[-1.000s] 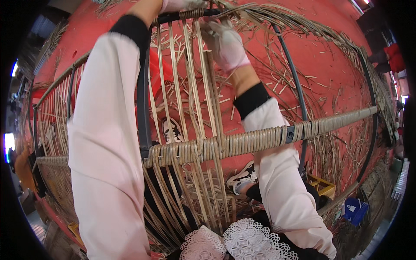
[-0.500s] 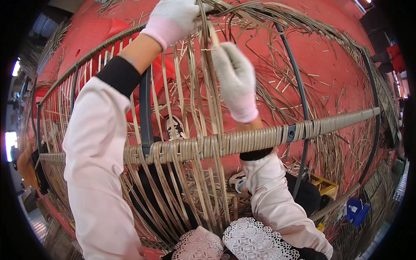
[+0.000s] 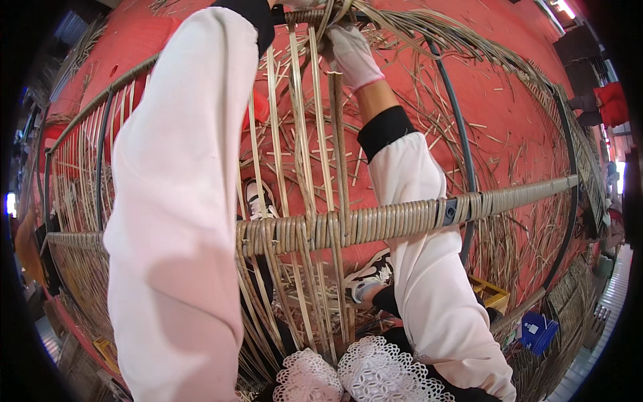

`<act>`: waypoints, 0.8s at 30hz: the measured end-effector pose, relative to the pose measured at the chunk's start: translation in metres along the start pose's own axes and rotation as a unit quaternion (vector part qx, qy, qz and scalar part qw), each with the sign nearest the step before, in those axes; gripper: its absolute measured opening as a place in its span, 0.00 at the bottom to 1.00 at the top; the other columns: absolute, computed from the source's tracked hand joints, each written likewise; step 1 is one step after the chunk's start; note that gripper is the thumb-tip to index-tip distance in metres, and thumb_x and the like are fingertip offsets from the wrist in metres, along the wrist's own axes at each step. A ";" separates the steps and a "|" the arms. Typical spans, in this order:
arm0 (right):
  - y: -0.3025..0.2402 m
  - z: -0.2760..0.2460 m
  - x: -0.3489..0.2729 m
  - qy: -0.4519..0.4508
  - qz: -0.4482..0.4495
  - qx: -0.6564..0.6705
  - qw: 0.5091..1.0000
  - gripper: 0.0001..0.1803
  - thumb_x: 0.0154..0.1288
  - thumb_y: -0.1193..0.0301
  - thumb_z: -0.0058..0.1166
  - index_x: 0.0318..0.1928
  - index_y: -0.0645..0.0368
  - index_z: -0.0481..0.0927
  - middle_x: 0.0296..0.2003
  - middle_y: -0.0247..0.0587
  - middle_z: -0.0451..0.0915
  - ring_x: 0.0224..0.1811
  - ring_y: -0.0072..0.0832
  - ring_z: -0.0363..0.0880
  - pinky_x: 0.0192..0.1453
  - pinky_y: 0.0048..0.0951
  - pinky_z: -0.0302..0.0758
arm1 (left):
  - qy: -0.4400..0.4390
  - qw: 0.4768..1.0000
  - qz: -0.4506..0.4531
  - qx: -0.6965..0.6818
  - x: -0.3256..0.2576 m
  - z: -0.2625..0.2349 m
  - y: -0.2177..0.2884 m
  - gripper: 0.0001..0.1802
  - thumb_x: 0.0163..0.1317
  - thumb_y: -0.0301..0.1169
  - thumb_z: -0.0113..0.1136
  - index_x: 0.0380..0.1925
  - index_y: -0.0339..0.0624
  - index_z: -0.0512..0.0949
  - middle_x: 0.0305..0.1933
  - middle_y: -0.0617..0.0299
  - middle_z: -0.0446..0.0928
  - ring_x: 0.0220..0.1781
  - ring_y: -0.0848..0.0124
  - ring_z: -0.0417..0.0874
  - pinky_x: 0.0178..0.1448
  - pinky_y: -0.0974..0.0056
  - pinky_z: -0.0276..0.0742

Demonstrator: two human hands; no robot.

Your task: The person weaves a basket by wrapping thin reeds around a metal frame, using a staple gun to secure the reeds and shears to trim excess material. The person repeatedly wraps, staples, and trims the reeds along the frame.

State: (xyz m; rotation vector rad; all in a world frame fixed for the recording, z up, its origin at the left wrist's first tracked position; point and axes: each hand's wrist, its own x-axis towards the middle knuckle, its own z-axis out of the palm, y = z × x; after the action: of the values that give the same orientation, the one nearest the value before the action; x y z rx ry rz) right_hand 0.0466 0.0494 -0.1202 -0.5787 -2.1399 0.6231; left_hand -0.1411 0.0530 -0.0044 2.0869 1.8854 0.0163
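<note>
At the top edge my left hand (image 3: 299, 3), in a pale glove, is mostly cut off by the picture and its fingers are hidden. It is beside the far wrapped rail (image 3: 305, 17). My gloved right hand (image 3: 351, 55) is just below that rail, its fingers curled round a brownish wicker strand (image 3: 328, 50), their tips partly hidden. Long flat strands run from the far rail to the near wrapped rail (image 3: 395, 220). Among them, a thicker strand (image 3: 337, 127) stands up from the near rail, its upper end loose below my right hand.
A loose bundle of strands (image 3: 462, 40) trails right along the frame. Dark metal bars (image 3: 455, 114) cross between the rails. Scraps litter the red floor (image 3: 516, 127). A yellow crate (image 3: 489, 293) and a blue box (image 3: 538, 333) lie at lower right.
Both hands have moved to the far rail, the left partly out of the picture. My right hand has gone up from the hanging strands. The thick strand's upper end now shows loose.
</note>
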 end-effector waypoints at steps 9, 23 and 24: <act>-0.102 -0.037 -0.223 0.037 0.300 0.087 0.949 0.16 0.77 0.65 0.47 0.36 0.65 0.77 0.33 0.56 0.79 0.34 0.43 0.79 0.41 0.40 0.74 | 0.414 0.906 0.003 0.087 -0.156 -0.013 0.102 0.14 0.59 0.36 0.59 0.42 0.47 0.87 0.40 0.46 0.85 0.40 0.51 0.87 0.47 0.54 0.81; -0.235 -0.231 -0.429 -0.422 0.215 0.156 0.867 0.14 0.71 0.61 0.53 0.39 0.59 0.83 0.36 0.54 0.81 0.41 0.53 0.80 0.45 0.45 0.77 | -0.285 0.284 -0.422 -0.812 -0.526 0.241 0.450 0.21 0.76 0.34 0.53 0.61 0.32 0.75 0.44 0.65 0.80 0.37 0.76 0.79 0.47 0.72 0.77; -0.235 -0.223 -0.434 -0.462 0.165 0.153 0.858 0.14 0.71 0.62 0.53 0.40 0.60 0.84 0.39 0.52 0.81 0.44 0.53 0.80 0.47 0.44 0.77 | -0.245 0.275 -0.423 -0.828 -0.530 0.255 0.460 0.20 0.75 0.32 0.53 0.60 0.29 0.74 0.44 0.63 0.79 0.39 0.74 0.79 0.51 0.71 0.77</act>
State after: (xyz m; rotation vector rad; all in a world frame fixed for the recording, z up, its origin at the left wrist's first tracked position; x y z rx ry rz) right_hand 0.4265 -0.3368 -0.1070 -0.5213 -2.7239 1.6710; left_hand 0.2940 -0.5531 -0.0214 -0.4533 0.9525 0.6399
